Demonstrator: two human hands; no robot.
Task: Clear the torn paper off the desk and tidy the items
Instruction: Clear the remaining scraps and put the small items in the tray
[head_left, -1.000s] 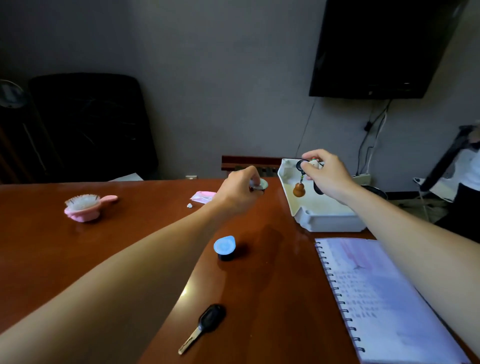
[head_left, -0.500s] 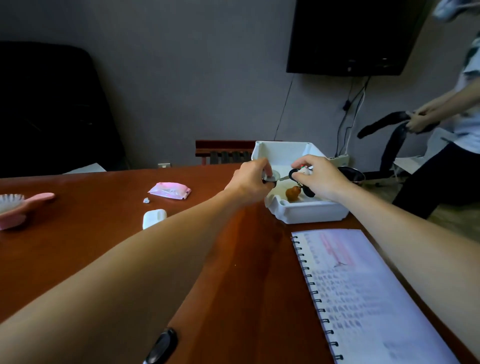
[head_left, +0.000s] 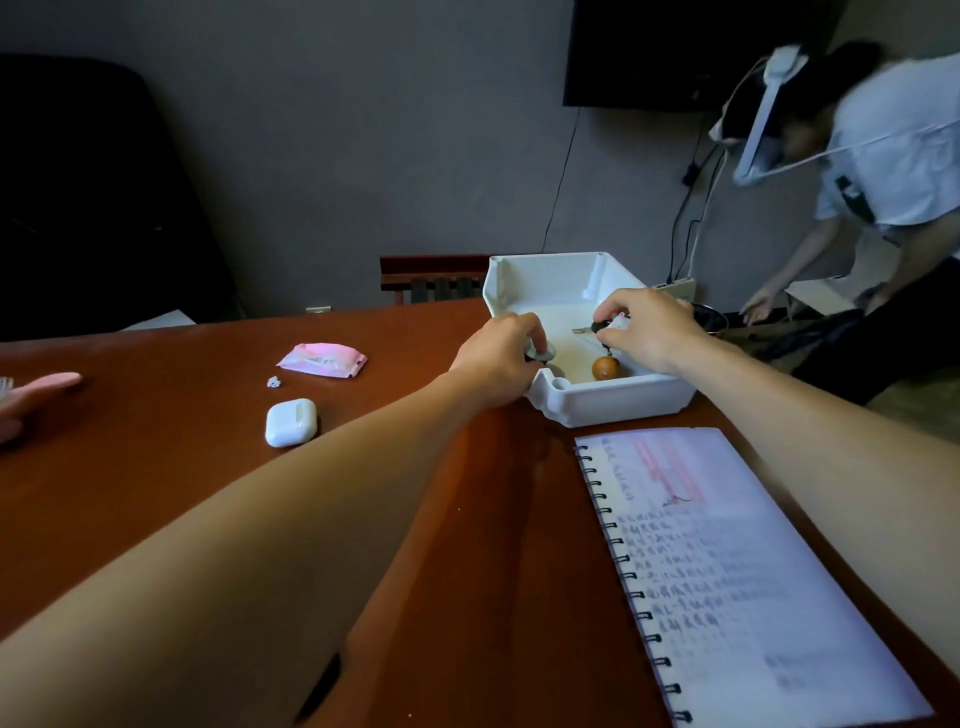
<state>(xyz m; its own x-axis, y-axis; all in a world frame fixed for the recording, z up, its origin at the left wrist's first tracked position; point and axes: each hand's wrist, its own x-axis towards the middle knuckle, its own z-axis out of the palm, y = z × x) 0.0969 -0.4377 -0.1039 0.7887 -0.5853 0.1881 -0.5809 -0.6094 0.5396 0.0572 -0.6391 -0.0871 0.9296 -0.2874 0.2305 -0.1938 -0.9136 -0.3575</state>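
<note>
The desk (head_left: 156, 493) is a brown, glossy wooden surface filling the lower view. One open spiral notebook (head_left: 737, 571) lies flat at its right side, pages covered in handwriting.

One white tray (head_left: 613, 402) stands on the desk just beyond the notebook, its back and side walls upright. Inside the tray, one brown gourd charm (head_left: 604, 368) rests on the floor near the front wall. It hangs from a dark key fob (head_left: 602, 327) with a metal blade pointing left, low over the tray floor.

The right hand (head_left: 649, 332) reaches into the tray from the right and pinches the fob between thumb and fingers, closed on it. The left hand (head_left: 498, 358) sits at the tray's left front corner, thumb and fingers closed on one small round disc (head_left: 540, 354) held just above the rim.

Left of the tray, on bare desk, lie three small items: one white earbud case (head_left: 291, 422), one pink tissue pack (head_left: 322, 359) beyond it, and one tiny torn paper scrap (head_left: 273, 382) between the two, close to the pack. No other scrap can be made out.

One pink handle (head_left: 41, 387) enters at the left edge. A dark object (head_left: 317, 686) shows partly under the left forearm; its type cannot be told.

A second person (head_left: 883, 208) bends over beyond the desk at the right.
</note>
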